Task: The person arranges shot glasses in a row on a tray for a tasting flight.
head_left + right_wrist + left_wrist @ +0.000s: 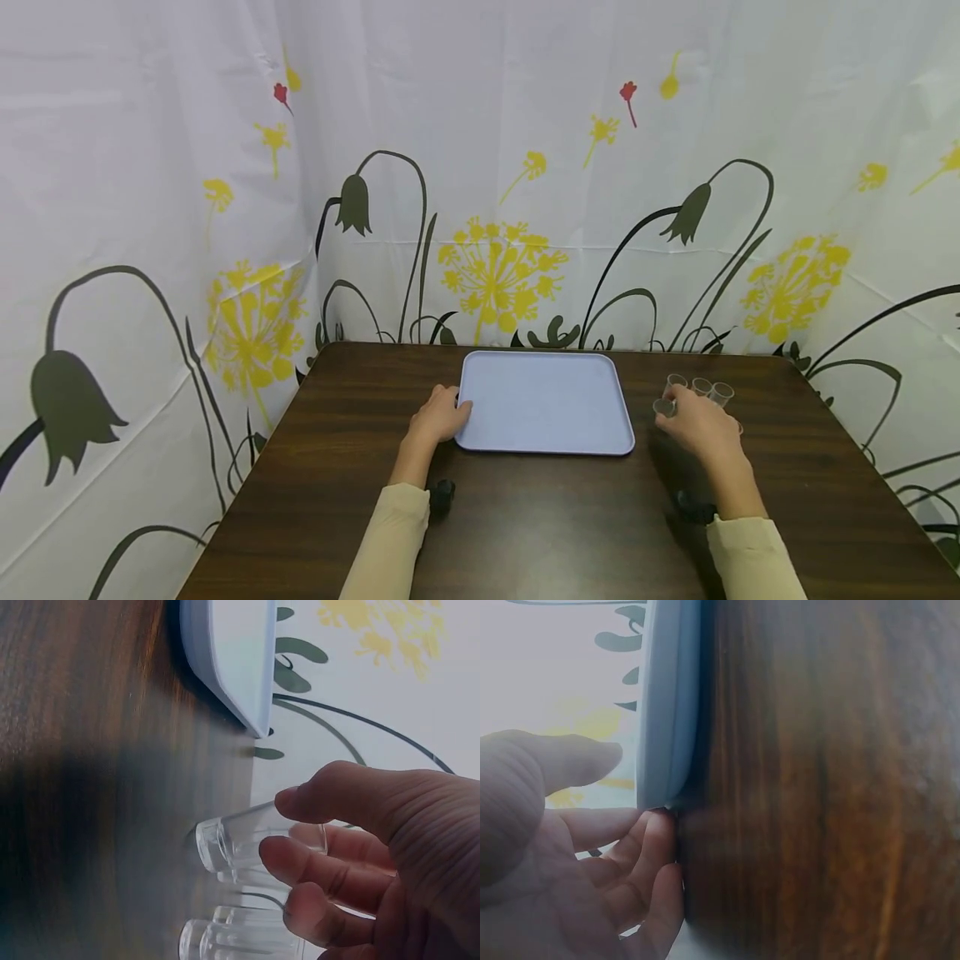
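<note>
A pale lavender-blue rectangular tray (543, 402) lies flat on the dark wooden table. My left hand (438, 414) is at its left edge: fingertips (658, 832) meet the rim, and the thumb extends over the tray's side in the head view. On the right, my right hand (708, 427) pinches a small clear glass (236, 834) near its top, between thumb and fingers. This glass stands just left of several similar clear glasses (702, 386), which are grouped close together and partly hidden behind the hand.
The dark wood table (525, 525) reaches back to a white curtain (480, 100) printed with yellow and grey-green flowers. A stretch of tabletop separates the tray's right edge from the glasses.
</note>
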`<state>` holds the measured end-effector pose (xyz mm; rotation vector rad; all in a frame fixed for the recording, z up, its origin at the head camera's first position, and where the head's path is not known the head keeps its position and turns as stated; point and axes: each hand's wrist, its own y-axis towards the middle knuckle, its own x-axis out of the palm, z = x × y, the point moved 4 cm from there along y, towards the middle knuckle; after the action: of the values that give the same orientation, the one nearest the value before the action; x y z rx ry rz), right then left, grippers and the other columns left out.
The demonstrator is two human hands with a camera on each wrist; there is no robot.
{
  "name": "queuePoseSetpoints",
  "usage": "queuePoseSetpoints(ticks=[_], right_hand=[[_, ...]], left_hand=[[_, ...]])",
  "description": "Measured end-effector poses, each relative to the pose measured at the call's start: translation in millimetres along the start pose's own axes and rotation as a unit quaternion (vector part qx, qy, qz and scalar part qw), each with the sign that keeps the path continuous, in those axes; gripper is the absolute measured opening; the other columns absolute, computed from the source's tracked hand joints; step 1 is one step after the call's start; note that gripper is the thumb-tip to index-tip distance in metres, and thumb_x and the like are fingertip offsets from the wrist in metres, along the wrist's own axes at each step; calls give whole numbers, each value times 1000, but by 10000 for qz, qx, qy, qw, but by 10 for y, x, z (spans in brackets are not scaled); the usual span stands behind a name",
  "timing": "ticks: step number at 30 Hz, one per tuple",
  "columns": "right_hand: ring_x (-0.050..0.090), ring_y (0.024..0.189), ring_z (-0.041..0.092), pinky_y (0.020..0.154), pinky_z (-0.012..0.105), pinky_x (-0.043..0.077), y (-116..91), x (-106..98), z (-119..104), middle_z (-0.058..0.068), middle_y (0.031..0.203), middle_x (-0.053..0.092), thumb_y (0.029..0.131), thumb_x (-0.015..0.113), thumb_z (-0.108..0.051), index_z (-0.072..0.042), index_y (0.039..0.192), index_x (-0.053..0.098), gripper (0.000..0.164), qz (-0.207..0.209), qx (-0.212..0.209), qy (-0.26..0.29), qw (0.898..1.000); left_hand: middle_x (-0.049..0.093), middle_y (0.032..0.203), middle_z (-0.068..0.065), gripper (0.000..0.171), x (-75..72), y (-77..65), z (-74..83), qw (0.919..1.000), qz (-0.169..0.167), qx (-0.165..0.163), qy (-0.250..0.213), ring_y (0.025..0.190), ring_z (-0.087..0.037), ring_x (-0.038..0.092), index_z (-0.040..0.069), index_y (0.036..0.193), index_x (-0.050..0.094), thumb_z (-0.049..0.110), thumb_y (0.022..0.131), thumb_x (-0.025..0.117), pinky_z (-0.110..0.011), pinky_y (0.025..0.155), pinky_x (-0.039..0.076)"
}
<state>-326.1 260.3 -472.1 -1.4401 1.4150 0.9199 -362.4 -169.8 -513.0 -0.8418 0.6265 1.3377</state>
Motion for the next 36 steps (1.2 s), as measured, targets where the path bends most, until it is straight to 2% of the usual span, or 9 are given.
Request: queuePoseSetpoints(ticks=[4, 11, 16, 19, 23, 26, 30, 36], right_hand=[[67, 110, 58, 78, 73, 50, 7, 20, -16, 34, 130, 69, 97, 68, -33, -5, 135, 62, 48, 65, -73, -21, 10000], [69, 108, 54, 78, 69, 51, 34, 3, -85, 32, 128, 71, 98, 68, -31, -4, 136, 62, 47, 88, -107, -33, 9999], [68, 110, 54, 79, 68, 52, 22, -7, -118, 32, 130, 70, 99, 68, -31, -3, 139, 60, 50, 124, -76, -82, 9999], [69, 104, 51, 76, 64, 53, 11, -2, -121, 32, 127, 70, 98, 69, -31, -3, 140, 59, 51, 205, -80, -68, 9997], [70, 91, 42, 70, 58, 53, 3, 4, -121, 29, 119, 73, 98, 68, -30, -2, 139, 59, 51, 380, -105, -41, 9992], [70, 90, 41, 70, 58, 54, 20, 10, -163, 29, 119, 74, 98, 68, -29, 0, 140, 59, 52, 523, -192, -57, 9984], [71, 93, 42, 72, 58, 55, 66, 22, -317, 29, 120, 74, 98, 69, -28, 2, 137, 61, 50, 719, -391, -4, 9966], [72, 90, 37, 70, 53, 56, 144, 17, -636, 24, 113, 77, 98, 68, -26, 0, 132, 66, 43, 1059, -599, 112, 9925]], left_hand=[[52, 143, -21, 53, -19, -18, 22, 9999, -104, -104, -86, 127, -45, 61, 3, 154, 54, 27, 106, 54, -71, 109, 41], [50, 145, -20, 57, 140, 246, -206, 9999, -96, -22, -109, 122, -42, 62, 4, 158, 50, 19, 103, 53, -72, 108, 42], [50, 147, -16, 58, 227, 357, -335, 9998, -187, 48, -52, 119, -35, 61, 8, 160, 48, 21, 103, 54, -71, 107, 43], [51, 145, -15, 58, 210, 334, -311, 9996, -268, 111, -32, 116, -34, 61, 9, 159, 49, 19, 102, 57, -69, 104, 45], [50, 146, -17, 58, 168, 277, -192, 9991, -355, 227, -73, 113, -35, 61, 6, 158, 48, 16, 102, 57, -67, 103, 46], [48, 149, -17, 59, 237, 346, -213, 9988, -406, 263, -8, 114, -35, 61, 7, 160, 46, 18, 103, 57, -67, 105, 46], [48, 150, -16, 59, 291, 384, -277, 9990, -404, 165, 31, 121, -36, 61, 9, 161, 45, 20, 104, 57, -68, 109, 43], [49, 149, -16, 59, 245, 334, -314, 9993, -317, 111, -156, 126, -39, 59, 9, 160, 47, 19, 103, 57, -69, 113, 39]])
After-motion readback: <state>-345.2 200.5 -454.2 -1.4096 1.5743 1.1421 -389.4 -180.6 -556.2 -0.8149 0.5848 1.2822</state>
